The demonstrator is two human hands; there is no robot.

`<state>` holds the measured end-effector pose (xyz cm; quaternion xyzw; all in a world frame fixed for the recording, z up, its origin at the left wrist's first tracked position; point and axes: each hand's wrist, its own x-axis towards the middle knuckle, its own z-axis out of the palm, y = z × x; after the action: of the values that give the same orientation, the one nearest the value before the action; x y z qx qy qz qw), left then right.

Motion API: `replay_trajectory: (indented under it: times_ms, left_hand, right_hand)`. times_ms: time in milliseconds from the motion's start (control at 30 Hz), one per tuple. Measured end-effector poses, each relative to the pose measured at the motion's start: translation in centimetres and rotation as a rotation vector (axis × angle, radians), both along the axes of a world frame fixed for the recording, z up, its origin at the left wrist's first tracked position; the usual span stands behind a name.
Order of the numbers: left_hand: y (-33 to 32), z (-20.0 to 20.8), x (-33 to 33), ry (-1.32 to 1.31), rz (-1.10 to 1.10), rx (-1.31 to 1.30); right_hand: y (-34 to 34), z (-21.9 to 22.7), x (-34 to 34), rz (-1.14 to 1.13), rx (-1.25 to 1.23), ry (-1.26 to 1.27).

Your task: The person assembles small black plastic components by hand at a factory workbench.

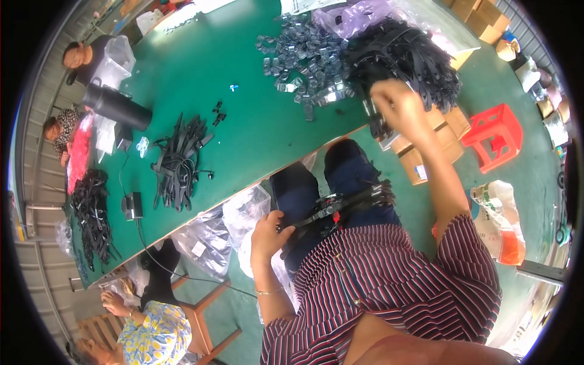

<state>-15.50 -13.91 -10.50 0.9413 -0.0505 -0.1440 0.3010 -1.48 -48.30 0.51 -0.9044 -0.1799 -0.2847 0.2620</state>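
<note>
Black straps (320, 212) lie across the lap (378, 215) in front of a striped shirt (365, 261), their left end pinched in the fingers of the left hand (266, 238). Near a dark heap of straps (420, 67), the right hand (398, 109) hangs blurred, and I cannot tell whether its fingers are apart or clamped on anything; small shiny clips (310, 55) lie spread beside that heap on the green bench (243, 134)

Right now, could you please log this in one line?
left hand: at black straps on lap | right hand: blurred, near strap pile
</note>
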Motion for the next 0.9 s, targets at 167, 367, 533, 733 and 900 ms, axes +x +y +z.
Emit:
replay_trajectory:
  times_ms: [167, 367, 533, 733, 900]
  left_hand:
    - [0.5, 1.0, 0.8, -0.123, 0.084, -0.084]
    - [0.2, 3.7, 1.9, -0.212, 0.092, -0.249]
    - [0.9, 6.1, 3.3, -0.311, 0.15, -0.405]
    - [4.1, 6.9, 5.9, -0.511, 0.321, -0.337]
    - [8.1, 7.5, 9.6, -0.975, 0.444, 0.125]
  right_hand:
    - [-2.6, 0.3, 5.9, -0.367, -0.346, 0.2]
    - [-4.5, 0.9, 7.5, -0.324, -0.104, 0.31]
    - [-5.9, 1.6, 8.3, 0.04, 0.366, 0.363]
    - [-7.8, 3.8, 10.2, 0.634, 1.26, 0.596]
    - [-7.1, 4.6, 7.4, 0.729, 1.454, 0.713]
